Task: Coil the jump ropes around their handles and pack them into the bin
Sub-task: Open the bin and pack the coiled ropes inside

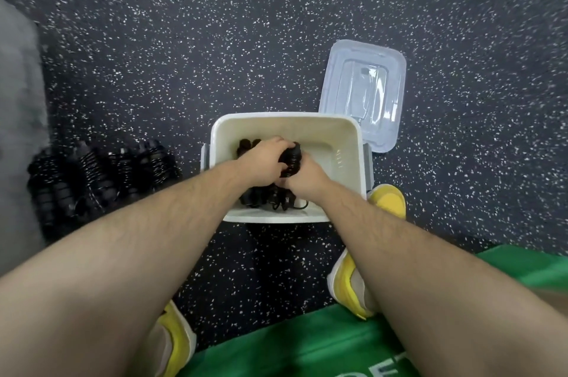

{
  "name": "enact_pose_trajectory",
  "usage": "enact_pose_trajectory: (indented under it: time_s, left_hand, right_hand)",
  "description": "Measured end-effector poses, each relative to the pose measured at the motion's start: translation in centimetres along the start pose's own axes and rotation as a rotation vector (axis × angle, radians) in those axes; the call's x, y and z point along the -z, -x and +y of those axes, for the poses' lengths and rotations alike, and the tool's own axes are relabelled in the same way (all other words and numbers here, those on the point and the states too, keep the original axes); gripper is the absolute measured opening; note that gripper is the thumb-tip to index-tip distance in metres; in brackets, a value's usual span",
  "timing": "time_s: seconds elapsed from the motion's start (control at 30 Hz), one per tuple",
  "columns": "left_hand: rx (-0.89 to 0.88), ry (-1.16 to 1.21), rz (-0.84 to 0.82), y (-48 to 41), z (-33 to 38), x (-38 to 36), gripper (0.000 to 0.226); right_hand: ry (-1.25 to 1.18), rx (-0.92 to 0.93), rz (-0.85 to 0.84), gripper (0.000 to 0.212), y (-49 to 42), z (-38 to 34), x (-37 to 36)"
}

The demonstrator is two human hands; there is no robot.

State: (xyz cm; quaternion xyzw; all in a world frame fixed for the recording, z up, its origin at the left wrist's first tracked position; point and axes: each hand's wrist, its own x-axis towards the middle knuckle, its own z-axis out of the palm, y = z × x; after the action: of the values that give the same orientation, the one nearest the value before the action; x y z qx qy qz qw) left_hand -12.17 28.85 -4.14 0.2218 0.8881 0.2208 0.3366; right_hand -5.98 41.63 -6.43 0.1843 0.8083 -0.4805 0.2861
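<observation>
Black and wound up tight, the coiled jump rope (291, 158) is held by both hands, low down inside the bin. The fingers (278, 143) of the left hand (261, 161) are curled over its far end and grip it. The right hand (305, 175) holds the near end. Its fingers wrap round the bundle and are mostly hidden, but it looks like a grip too. More packed ropes (264, 196) lie under and beside the hands, on the left side of the white bin (289, 116). The right side of the bin floor is bare. So the step now looks like packing: this rope is being set down next to the others. Next, both hands need to let go gently so the coil does not spring loose, then lift out. A pile of coiled ropes (101, 173) waits on the speckled floor (215, 38) to the left of the bin, so there is more to pack. The left hand is closer to that pile. The clear lid (362, 93) lies on the floor just behind the bin's right corner, and yellow shoes (388, 200) stand near the bin.
</observation>
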Motion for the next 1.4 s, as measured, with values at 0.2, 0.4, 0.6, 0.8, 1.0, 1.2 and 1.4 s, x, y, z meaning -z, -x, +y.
enact_pose_trajectory:
  time_s: [0.2, 0.4, 0.6, 0.8, 1.0, 1.2, 1.4]
  left_hand:
    - [-0.097, -0.128, 0.099, 1.2, -1.5, 0.8, 0.065]
    - [-0.059, -0.411, -0.069, 1.7, -2.5, 0.1, 0.09]
    - [-0.025, -0.353, -0.018, 3.1, -1.2, 1.8, 0.078]
    - [-0.136, -0.173, 0.313, 7.7, 0.2, 7.4, 0.036]
    - [-0.038, -0.277, 0.549, 15.3, -5.5, 11.7, 0.031]
    - [0.29, -0.32, 0.601, 23.9, -13.9, 12.3, 0.033]
    - [0.665, -0.279, 0.474, 27.2, -19.1, 11.2, 0.059]
  right_hand:
    - [-0.04, -0.056, 0.11, 0.061, -0.3, -0.1, 0.3]
    - [0.336, -0.111, 0.07, 0.064, -0.3, -0.9, -0.5]
    - [0.449, -0.005, 0.119, 0.039, 2.6, -3.5, 1.7]
    - [0.474, 0.334, 0.34, 0.03, 7.0, -10.2, 1.1]
    - [0.474, 0.544, 0.266, 0.033, 8.2, -17.4, -5.2]
    - [0.505, 0.605, 0.091, 0.05, 8.0, -22.5, -16.3]
    - [0.572, 0.58, -0.071, 0.06, 6.8, -24.2, -24.2]
